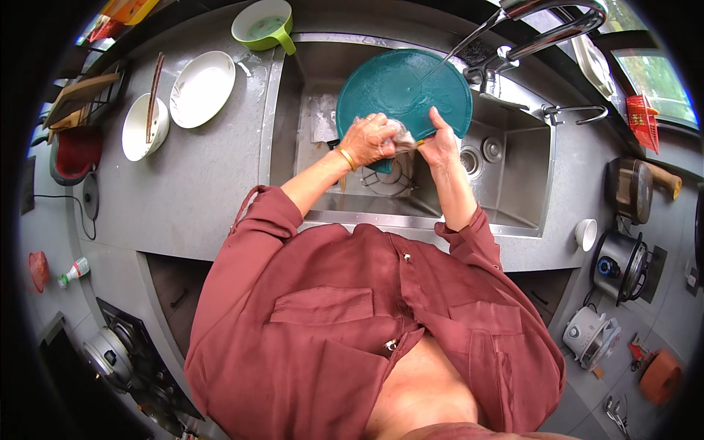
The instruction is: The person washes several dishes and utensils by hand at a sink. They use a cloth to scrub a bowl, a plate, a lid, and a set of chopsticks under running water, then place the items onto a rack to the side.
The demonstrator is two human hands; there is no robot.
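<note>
A round teal disc (407,91), perhaps a board or lid, is tilted over the sink (525,181), wet and shiny. A thin stream of water from the faucet (536,44) lands on its face. My left hand (369,138) grips a pale, wet cloth (404,137) at the disc's lower edge. With the thumb on top and the fingers underneath, my right hand (441,142) holds the disc's lower right rim. A small yellow bit shows between my hands; I cannot tell what it is. Below the cloth a teal tab sticks out. A wire rack (390,181) lies in the sink.
On the counter left of the sink are a white oval dish (202,89), a bowl (144,132) with chopsticks (155,91) across it and a green-handled pan (263,25). A small white bowl (586,235) and an electric cooker (619,268) are at the right.
</note>
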